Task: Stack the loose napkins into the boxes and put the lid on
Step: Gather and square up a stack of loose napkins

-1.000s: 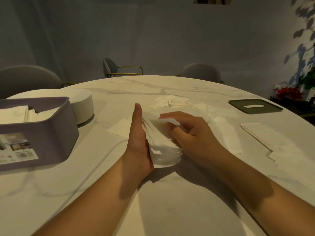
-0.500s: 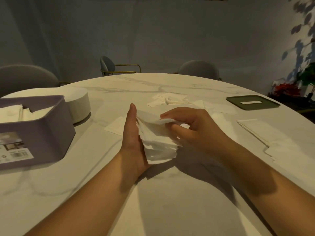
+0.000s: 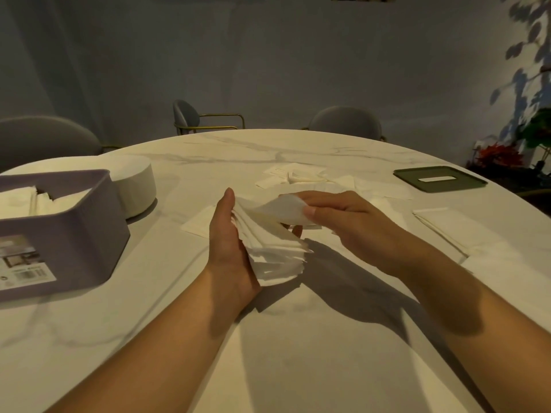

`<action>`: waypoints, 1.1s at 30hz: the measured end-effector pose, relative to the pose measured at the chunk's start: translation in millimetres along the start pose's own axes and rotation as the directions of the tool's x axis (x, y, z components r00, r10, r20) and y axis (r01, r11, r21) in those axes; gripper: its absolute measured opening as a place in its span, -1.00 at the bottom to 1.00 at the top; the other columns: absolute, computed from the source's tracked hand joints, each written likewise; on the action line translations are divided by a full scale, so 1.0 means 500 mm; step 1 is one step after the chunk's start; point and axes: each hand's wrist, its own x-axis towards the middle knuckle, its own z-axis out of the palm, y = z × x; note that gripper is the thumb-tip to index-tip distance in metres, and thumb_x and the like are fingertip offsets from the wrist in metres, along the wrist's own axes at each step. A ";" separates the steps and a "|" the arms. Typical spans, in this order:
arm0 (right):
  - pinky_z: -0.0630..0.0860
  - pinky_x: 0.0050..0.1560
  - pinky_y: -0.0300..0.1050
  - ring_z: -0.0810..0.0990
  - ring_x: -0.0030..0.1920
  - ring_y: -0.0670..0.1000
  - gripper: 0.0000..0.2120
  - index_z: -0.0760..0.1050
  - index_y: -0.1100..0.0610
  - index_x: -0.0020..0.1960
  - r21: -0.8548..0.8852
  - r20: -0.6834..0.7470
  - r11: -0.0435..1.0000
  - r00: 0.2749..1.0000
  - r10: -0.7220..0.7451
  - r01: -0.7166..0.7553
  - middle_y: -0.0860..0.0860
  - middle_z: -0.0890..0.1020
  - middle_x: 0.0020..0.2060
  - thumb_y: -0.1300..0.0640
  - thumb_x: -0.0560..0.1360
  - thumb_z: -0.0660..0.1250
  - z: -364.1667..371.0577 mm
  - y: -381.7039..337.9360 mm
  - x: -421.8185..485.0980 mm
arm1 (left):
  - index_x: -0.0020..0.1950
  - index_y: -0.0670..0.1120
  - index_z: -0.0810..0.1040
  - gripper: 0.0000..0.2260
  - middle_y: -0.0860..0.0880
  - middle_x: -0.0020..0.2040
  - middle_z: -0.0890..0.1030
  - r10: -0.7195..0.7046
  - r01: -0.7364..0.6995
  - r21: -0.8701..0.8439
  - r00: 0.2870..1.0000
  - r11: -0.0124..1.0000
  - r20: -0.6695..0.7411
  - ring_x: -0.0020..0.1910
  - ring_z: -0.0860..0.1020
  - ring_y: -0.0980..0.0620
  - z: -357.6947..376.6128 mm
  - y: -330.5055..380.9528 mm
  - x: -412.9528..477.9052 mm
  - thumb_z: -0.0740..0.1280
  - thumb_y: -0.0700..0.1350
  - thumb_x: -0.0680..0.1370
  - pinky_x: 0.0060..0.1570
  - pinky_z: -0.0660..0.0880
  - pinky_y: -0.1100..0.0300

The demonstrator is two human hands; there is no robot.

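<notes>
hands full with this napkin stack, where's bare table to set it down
Bare table lies between your forearms, near the edge, and between the purple box and your left hand. Crowded: loose napkins beyond the hands and along the right, toward the green lid.

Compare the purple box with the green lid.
The purple box is deep and open-topped; the green lid is a flat panel with a slot in its middle. The purple box holds white napkins; the green lid carries nothing. The purple box has a printed label on its side; the green lid shows none. Both are rounded rectangles resting on the marble table.
</notes>
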 end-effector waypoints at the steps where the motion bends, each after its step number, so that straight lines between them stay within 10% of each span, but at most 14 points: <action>1: 0.40 -0.27 -0.60 0.53 -0.23 -0.42 -0.66 0.45 -0.19 -0.21 0.048 -0.063 0.999 0.998 0.009 -0.006 -0.44 0.54 -0.38 0.20 0.61 0.17 0.001 -0.001 -0.001 | 0.10 -0.15 0.55 -0.50 -0.17 -0.27 0.65 0.005 -0.005 -0.008 1.000 1.000 -0.015 -0.25 0.59 -0.12 0.000 0.000 0.001 0.12 0.25 0.56 -0.08 0.55 0.03; 4: 0.50 -0.32 -0.43 0.54 -0.19 -0.07 -0.74 0.39 -0.13 -0.21 0.153 -0.325 0.988 0.945 0.042 0.008 -0.26 0.47 -0.25 0.13 0.62 0.17 0.005 -0.003 0.005 | 0.07 -0.06 0.53 -0.61 -0.14 -0.32 0.65 0.006 -0.006 -0.003 0.997 1.000 -0.076 -0.24 0.60 -0.12 0.002 0.001 0.006 0.19 0.23 0.54 -0.06 0.56 -0.01; 9: 0.54 -0.17 -0.32 0.57 -0.18 -0.07 -0.83 0.36 -0.17 -0.13 0.154 -0.521 0.986 0.853 0.033 0.056 -0.26 0.46 -0.19 0.08 0.57 0.24 0.008 0.007 0.017 | 0.01 -0.06 0.50 -0.63 -0.13 -0.33 0.66 -0.035 0.038 0.046 0.997 0.998 -0.075 -0.27 0.63 -0.07 0.006 0.000 0.003 0.21 0.24 0.53 -0.16 0.59 0.02; 17: 0.55 0.15 -0.16 0.54 0.14 -0.08 -0.81 0.56 -0.12 0.10 -0.194 -0.158 0.979 0.983 -0.096 0.064 -0.26 0.55 0.08 0.09 0.59 0.23 0.060 0.026 0.003 | -0.16 -0.16 0.63 -0.42 -0.18 -0.31 0.67 -0.039 0.038 0.013 0.996 0.999 0.078 -0.43 0.64 -0.08 0.011 0.000 -0.002 0.09 0.31 0.54 -0.42 0.58 -0.01; 23: 0.43 -0.02 -0.51 0.43 0.23 -0.18 -0.64 0.54 -0.26 -0.12 -0.247 -0.048 0.962 0.990 -0.133 0.118 -0.37 0.45 0.12 0.21 0.57 0.22 0.041 0.016 0.006 | -0.17 -0.11 0.60 -0.55 -0.14 -0.40 0.64 0.048 -0.049 0.031 0.997 0.998 0.060 -0.49 0.62 -0.04 0.016 0.003 -0.008 0.15 0.22 0.55 -0.47 0.57 0.06; 26: 0.44 0.03 -0.47 0.45 0.25 -0.16 -0.63 0.58 -0.21 -0.12 -0.128 -0.022 0.989 0.996 -0.082 0.079 -0.28 0.50 0.19 0.24 0.58 0.19 0.038 0.014 0.006 | -0.31 -0.15 0.67 -0.58 -0.13 -0.44 0.61 0.043 -0.044 0.003 0.999 0.999 0.017 -0.51 0.59 -0.04 0.012 0.002 -0.007 0.19 0.05 0.56 -0.42 0.57 0.15; 29: 0.51 0.04 -0.30 0.53 0.16 -0.05 -0.75 0.55 -0.07 0.05 0.139 -0.151 0.988 0.984 0.092 -0.071 -0.11 0.55 0.16 0.22 0.58 0.17 0.038 0.013 0.014 | 0.09 -0.21 0.59 -0.65 -0.16 -0.22 0.64 0.054 -0.055 -0.051 0.998 0.997 -0.028 -0.34 0.60 -0.08 0.007 0.003 -0.004 0.16 0.00 0.53 -0.25 0.55 0.14; 33: 0.54 -0.40 -0.24 0.58 -0.30 0.00 -0.85 0.51 0.03 -0.03 0.463 0.045 0.791 0.901 0.430 -0.401 0.08 0.64 -0.08 -0.03 0.48 0.34 0.045 -0.002 -0.003 | 0.07 -0.18 0.55 -0.66 -0.14 -0.31 0.66 0.108 -0.109 -0.035 0.994 0.993 -0.004 -0.42 0.63 -0.06 0.009 -0.001 -0.004 0.10 0.01 0.57 -0.37 0.59 0.16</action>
